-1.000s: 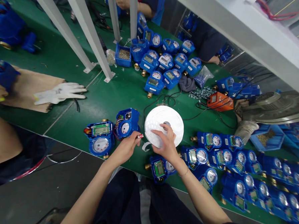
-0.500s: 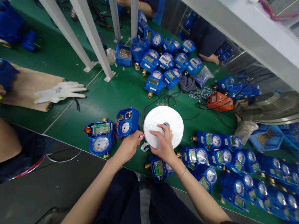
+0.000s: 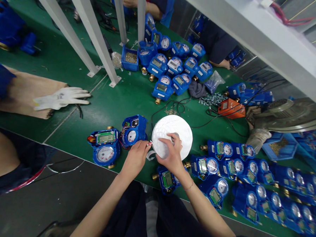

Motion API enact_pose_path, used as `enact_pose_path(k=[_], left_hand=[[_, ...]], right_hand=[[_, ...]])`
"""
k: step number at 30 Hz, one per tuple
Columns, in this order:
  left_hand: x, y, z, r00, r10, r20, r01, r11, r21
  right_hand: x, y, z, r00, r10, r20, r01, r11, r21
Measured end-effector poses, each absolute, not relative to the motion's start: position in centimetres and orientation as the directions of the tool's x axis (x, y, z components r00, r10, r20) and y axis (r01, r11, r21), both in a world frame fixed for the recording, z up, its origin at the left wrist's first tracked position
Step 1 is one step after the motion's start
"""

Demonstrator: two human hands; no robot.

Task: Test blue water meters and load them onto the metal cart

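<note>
"So, what's the left hand [image 3: 136,156] doing?"

"Pinching a small red-and-white piece [image 3: 149,143] beside the white tape roll [image 3: 171,125]; the right hand [image 3: 173,157] is lying spread over it, on the green bench [image 3: 114,103]."

"Handling?"

"Likely light, uncoiling easily; support both sides."

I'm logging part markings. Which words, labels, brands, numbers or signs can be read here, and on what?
"02", probably: green-framed display on the meter left of the left hand.
Too small or blurred: that meter's dial, other blue meters' displays and labels, marks on the white glove and small red-and-white piece.
White roll: none legible.
</note>
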State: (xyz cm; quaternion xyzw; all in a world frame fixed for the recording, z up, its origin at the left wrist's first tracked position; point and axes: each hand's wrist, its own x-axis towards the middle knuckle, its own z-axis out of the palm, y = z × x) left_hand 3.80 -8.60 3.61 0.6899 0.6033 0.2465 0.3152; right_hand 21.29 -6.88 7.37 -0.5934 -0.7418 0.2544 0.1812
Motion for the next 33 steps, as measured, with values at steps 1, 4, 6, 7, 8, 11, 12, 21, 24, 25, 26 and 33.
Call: enact_pose_path(k=[1, 4, 6, 7, 8, 11, 12, 21, 24, 25, 26, 33], left_hand=[[3.9, -8.7, 3.6, 0.126, 0.992, -0.024, 0.646, -0.064, 0.761], [4.5, -9.0, 3.4, 0.054, 0.998, -0.011, 0.595, -0.023, 0.804], [5.2, -9.2, 3.4, 0.016, 0.999, -0.038, 0.582, 0.022, 0.813], [5.5, -9.3, 3.5, -0.009, 0.998, -0.056, 0.576, 0.051, 0.816], [5.8, -9.4, 3.5, -0.041, 0.996, -0.074, 0.567, 0.084, 0.819], [6.7, -9.5, 3.7, -0.148, 0.98, -0.131, 0.525, 0.191, 0.83], [6.9, -9.5, 3.7, -0.18, 0.973, -0.146, 0.51, 0.219, 0.832], [7.6, -9.2, 3.4, -0.334, 0.923, -0.19, 0.474, 0.339, 0.813], [7.8, -9.2, 3.1, -0.355, 0.913, -0.202, 0.438, 0.354, 0.827], [7.9, -9.2, 3.0, -0.366, 0.908, -0.203, 0.43, 0.358, 0.829], [7.9, -9.2, 2.9, -0.375, 0.905, -0.203, 0.424, 0.362, 0.83], [5.8, -6.5, 3.6, -0.502, 0.847, -0.173, 0.378, 0.395, 0.837]], right_hand=[[21.2, -6.8, 7.3, -0.224, 0.974, -0.041, 0.789, 0.156, -0.594], [20.8, -6.7, 6.8, -0.17, 0.985, -0.039, 0.789, 0.112, -0.604], [20.3, -6.7, 6.4, -0.114, 0.994, -0.004, 0.793, 0.088, -0.603], [20.0, -6.7, 6.2, -0.089, 0.996, 0.02, 0.796, 0.083, -0.599], [19.6, -6.8, 5.9, -0.067, 0.997, 0.045, 0.799, 0.08, -0.596], [18.6, -7.1, 5.4, -0.004, 0.996, 0.085, 0.799, 0.054, -0.598], [18.3, -7.3, 5.3, 0.013, 0.996, 0.089, 0.798, 0.043, -0.601], [16.9, -8.1, 5.7, 0.088, 0.992, 0.094, 0.798, -0.014, -0.602], [16.8, -7.9, 5.8, 0.081, 0.993, 0.089, 0.805, -0.012, -0.594], [16.8, -7.7, 5.8, 0.076, 0.993, 0.088, 0.809, -0.01, -0.588], [16.8, -7.6, 5.9, 0.069, 0.994, 0.087, 0.814, -0.006, -0.581], [16.4, -9.8, 5.2, -0.065, 0.998, -0.005, 0.84, 0.052, -0.54]])
